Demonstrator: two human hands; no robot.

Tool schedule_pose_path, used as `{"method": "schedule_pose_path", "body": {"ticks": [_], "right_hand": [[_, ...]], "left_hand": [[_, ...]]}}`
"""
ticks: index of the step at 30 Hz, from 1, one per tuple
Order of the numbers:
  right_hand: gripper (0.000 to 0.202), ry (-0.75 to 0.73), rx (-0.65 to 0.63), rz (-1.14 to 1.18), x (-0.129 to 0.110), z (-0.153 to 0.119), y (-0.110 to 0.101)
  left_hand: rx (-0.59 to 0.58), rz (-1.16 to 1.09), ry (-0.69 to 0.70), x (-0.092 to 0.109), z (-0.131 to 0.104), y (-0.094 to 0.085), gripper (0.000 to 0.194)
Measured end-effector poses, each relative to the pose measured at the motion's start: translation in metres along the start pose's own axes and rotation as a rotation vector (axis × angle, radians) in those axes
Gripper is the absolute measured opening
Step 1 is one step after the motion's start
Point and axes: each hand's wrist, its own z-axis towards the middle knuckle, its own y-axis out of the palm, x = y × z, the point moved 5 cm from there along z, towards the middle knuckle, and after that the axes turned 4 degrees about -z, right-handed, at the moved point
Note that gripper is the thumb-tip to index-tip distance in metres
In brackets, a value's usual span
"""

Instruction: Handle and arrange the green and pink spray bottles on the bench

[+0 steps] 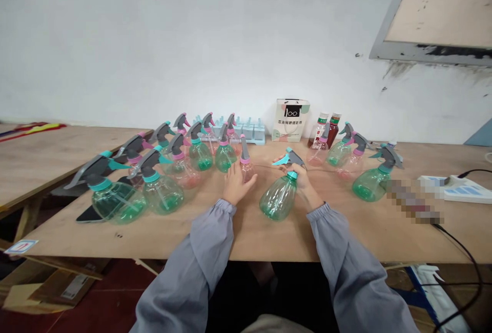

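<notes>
Your right hand [303, 183] holds a green spray bottle [278, 198]; your left hand [236, 184] is at a pink one [246, 168].
Right fingers clamp the tilted green bottle's neck over the counter [165, 241]; whether your left fingers grip, I cannot tell.

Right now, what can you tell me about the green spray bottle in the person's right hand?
The green spray bottle has a rounded, see-through body, apparently plastic, with shiny streaks. Above it sit a teal collar and a grey spray head with teal parts pointing left. It stands tilted, neck toward the upper right, near the front middle of the table. The right hand holds it near the neck. Whether its base touches the table is unclear.
</notes>
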Motion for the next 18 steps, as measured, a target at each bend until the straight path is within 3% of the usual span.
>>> {"method": "schedule_pose_path", "body": {"ticks": [4,9,12,18], "right_hand": [[0.015,-0.021,0.054,-0.049,-0.003,-0.002,-0.003],[0.012,-0.138,0.121,-0.141,-0.025,-0.002,-0.018],[0.013,-0.197,0.195,-0.302,-0.043,-0.003,-0.042],[0.013,-0.312,0.610,-0.784,-0.067,-0.015,-0.116]], "left_hand": [[0.011,-0.009,0.012,-0.001,0.000,0.001,0.073],[0.028,-0.025,0.019,-0.001,0.000,0.001,0.072],[0.019,-0.028,0.014,-0.002,0.000,0.001,0.072],[0.004,-0.040,0.010,0.000,0.000,0.000,0.073]]}}
